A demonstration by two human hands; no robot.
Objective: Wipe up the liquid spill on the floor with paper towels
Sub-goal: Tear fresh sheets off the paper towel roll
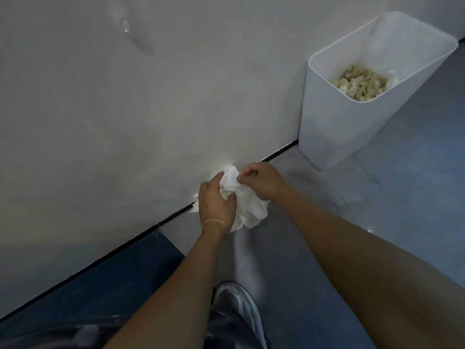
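Now on record:

1. Wall (125,109): pale, plain, meeting the floor along a dark seam.
2. Floor (415,210): grey-blue and smooth. A pale, wet-looking smear (347,195) lies to the right of the hands, near the bin's foot; probably the spill, though I cannot tell for sure.
3. Bin (339,137): white plastic, standing against the wall, with beige clumps (359,83) inside.
4. Paper towels (249,205): a white crumpled wad, held in the air between both hands, above the seam and off the floor. Judged light, soft and limp; likely to tear and sag once soaked. Best bunched in the palm and pressed flat, not dragged by an edge.
5. Left hand (216,202): fingers curled round the wad's left side, gripping it.
6. Right hand (261,181): fingertips pinching the wad's upper edge.
7. Shoe (239,303): grey, below the arms.
8. Bracelet (214,221): thin, on the left wrist.
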